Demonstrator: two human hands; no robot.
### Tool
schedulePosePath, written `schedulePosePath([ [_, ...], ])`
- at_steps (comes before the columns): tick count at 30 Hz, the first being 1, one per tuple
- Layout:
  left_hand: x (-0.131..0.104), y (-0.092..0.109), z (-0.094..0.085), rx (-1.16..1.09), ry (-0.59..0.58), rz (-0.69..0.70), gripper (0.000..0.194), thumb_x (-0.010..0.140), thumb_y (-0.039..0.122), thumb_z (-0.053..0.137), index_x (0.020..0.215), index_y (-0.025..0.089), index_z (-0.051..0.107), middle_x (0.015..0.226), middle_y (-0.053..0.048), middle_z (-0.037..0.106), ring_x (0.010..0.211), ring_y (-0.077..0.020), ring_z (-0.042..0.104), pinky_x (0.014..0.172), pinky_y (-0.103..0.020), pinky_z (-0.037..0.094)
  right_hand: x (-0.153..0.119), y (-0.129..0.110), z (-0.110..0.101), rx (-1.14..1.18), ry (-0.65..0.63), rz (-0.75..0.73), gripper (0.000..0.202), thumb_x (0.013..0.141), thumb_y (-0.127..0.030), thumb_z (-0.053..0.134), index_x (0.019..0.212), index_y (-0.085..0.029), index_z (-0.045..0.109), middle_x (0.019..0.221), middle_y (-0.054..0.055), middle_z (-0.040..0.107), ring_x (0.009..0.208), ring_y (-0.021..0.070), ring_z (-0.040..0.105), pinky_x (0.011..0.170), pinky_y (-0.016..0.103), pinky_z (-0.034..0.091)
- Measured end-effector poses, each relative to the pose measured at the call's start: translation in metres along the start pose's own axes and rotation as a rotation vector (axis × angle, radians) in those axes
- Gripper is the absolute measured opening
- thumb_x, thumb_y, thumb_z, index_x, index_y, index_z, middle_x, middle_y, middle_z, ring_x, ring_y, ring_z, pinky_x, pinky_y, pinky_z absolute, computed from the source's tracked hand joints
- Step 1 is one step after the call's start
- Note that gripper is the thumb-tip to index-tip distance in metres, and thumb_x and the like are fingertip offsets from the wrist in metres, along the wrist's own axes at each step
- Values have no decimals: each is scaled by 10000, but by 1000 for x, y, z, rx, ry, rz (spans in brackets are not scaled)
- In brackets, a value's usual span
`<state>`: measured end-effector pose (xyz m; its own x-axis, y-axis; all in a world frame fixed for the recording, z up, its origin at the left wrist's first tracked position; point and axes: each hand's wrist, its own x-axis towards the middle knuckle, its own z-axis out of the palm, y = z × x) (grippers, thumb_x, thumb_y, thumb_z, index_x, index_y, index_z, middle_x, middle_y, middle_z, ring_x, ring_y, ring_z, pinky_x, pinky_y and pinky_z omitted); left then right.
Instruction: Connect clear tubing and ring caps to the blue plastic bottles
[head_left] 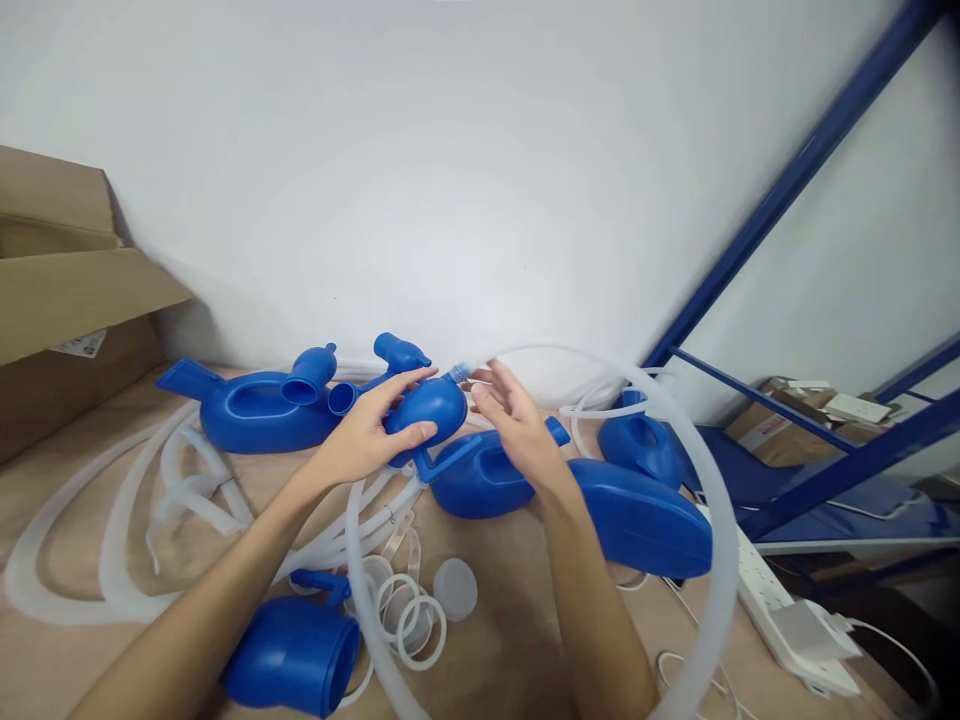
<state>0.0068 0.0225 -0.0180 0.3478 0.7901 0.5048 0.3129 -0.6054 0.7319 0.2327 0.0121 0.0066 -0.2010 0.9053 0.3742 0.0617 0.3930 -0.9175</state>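
My left hand [379, 425] is closed around a rounded blue plastic urinal funnel [431, 410], thumb across its near side. A clear ribbed connector [459, 373] sits at the funnel's upper end. My right hand [514, 415] is beside this connector, its fingers curved and apart; whether they touch it I cannot tell. A long translucent hose [709, 470] loops from behind the right fingers over to the right and down. Below the left hand, a blue bar-like piece [450, 458] extends from the funnel area. Behind the right wrist lies a blue urinal bottle [480, 480].
Another blue bottle [262, 425] and small funnels [309, 375] lie left, near coiled hoses [120, 540]. White rings [421, 632], a round cap [455, 590] and a wide blue funnel [292, 650] are in front. Cardboard boxes [67, 290], a blue rack [795, 160] and a power strip [787, 630] flank the table.
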Motion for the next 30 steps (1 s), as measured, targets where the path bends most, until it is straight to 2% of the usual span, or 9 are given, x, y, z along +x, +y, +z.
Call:
schedulePosePath([
  [3,-2,6,-2,34,-6,26,704,836,601,756,1423,233,630,1437,-123,658,1240,-358,654,1003,-445,572,4,17,5,63,-55,19,473,897,-626,677,1117,-212,739,1115,79,747,1035,230,689,923,360,584],
  [7,-3,12,-8,67,-32,40,656,823,596,772,1360,228,688,1306,-98,731,1118,-318,706,917,-392,598,3,17,-2,-4,-28,-38,410,878,-589,715,875,-182,759,908,42,730,851,193,672,777,309,594],
  [10,-2,15,-13,120,-42,93,626,823,581,777,1339,233,714,1230,-81,761,1060,-301,721,920,-385,592,0,10,-7,-101,-19,-64,365,889,-524,718,780,-177,747,866,40,733,821,189,673,782,306,582],
  [16,-5,25,-18,274,-2,224,659,828,573,785,1374,212,704,1262,-112,750,1097,-316,726,919,-377,588,-7,1,-5,-125,26,-86,310,902,-460,714,777,-181,766,835,45,755,820,208,695,778,313,570],
  [20,-10,32,-16,366,55,272,649,855,544,768,1399,203,684,1285,-126,733,1110,-308,729,951,-385,590,-11,-4,-3,-111,64,-136,287,900,-437,722,766,-189,776,823,43,755,813,204,693,772,306,564],
  [25,-13,35,-13,442,112,320,662,855,529,771,1404,170,682,1264,-144,729,1058,-306,744,907,-387,612,-12,-5,0,-93,101,-155,262,886,-422,743,751,-203,787,804,43,745,785,198,680,758,310,567],
  [27,-14,36,-12,437,129,310,670,851,539,770,1403,169,685,1262,-146,731,1046,-305,746,899,-388,614,-11,-2,3,-57,123,-171,229,882,-410,753,783,-210,805,806,38,742,784,192,680,758,305,569],
  [30,-13,42,-14,356,95,221,671,836,556,777,1384,177,702,1231,-132,752,1040,-308,746,904,-390,609,-10,3,6,19,135,-198,214,883,-410,761,801,-220,817,803,24,737,785,180,682,764,292,572],
])
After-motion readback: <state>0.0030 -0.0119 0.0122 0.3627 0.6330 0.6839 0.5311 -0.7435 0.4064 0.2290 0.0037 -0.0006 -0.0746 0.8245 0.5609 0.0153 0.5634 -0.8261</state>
